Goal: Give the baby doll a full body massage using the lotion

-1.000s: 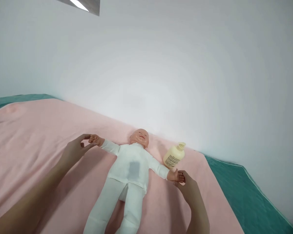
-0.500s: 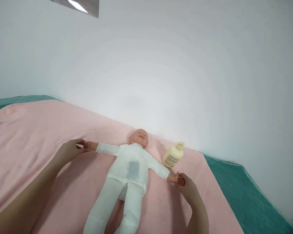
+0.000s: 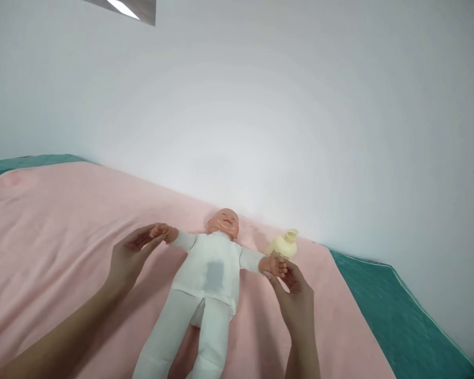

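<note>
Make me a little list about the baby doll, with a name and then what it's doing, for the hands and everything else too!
doll: lying on its back, arms spread, white clothes
left hand: holds one small doll hand
right hand: holds the other doll hand
yellow bottle: partly hidden behind the doll's arm
pink cloth: under the doll
green cloth: shows at both sides
wall: pale, behind everything

Pink cloth (image 3: 339, 316) (rumpled at left) under doll (image 3: 218, 258) and bottle (image 3: 285, 245)
</note>
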Motion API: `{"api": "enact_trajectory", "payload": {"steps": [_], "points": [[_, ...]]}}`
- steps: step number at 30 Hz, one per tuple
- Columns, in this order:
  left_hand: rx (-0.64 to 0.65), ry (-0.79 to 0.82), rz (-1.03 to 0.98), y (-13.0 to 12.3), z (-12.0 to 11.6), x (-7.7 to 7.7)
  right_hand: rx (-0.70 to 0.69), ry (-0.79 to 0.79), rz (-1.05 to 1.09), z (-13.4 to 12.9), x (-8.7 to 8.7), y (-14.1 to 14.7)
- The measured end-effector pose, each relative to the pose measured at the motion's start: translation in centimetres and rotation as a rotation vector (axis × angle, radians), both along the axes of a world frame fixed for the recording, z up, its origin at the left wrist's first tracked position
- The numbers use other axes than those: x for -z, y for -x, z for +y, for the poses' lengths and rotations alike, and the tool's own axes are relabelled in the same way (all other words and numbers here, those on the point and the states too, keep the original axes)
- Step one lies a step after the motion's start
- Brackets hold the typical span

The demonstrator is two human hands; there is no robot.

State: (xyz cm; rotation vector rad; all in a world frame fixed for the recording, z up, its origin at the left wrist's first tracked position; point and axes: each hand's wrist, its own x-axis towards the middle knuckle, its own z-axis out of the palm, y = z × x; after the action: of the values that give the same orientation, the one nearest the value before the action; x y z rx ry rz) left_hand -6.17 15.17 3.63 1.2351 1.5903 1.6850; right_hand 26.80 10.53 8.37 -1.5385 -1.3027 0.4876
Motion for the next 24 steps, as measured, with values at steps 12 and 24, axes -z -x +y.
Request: {"api": "enact_trajectory", "payload": {"steps": [12, 24], "points": [[0.507, -0.737, 0.714, -3.5, -1.7, 3.0, -0.558, -0.301, -0.633, -0.8, 0.7, 6.5], [0.658, -0.747, 0.864, -4.0, -1.8, 2.5, -0.676, -0.24, -0.811, -1.1, 1.6, 7.5]]}}
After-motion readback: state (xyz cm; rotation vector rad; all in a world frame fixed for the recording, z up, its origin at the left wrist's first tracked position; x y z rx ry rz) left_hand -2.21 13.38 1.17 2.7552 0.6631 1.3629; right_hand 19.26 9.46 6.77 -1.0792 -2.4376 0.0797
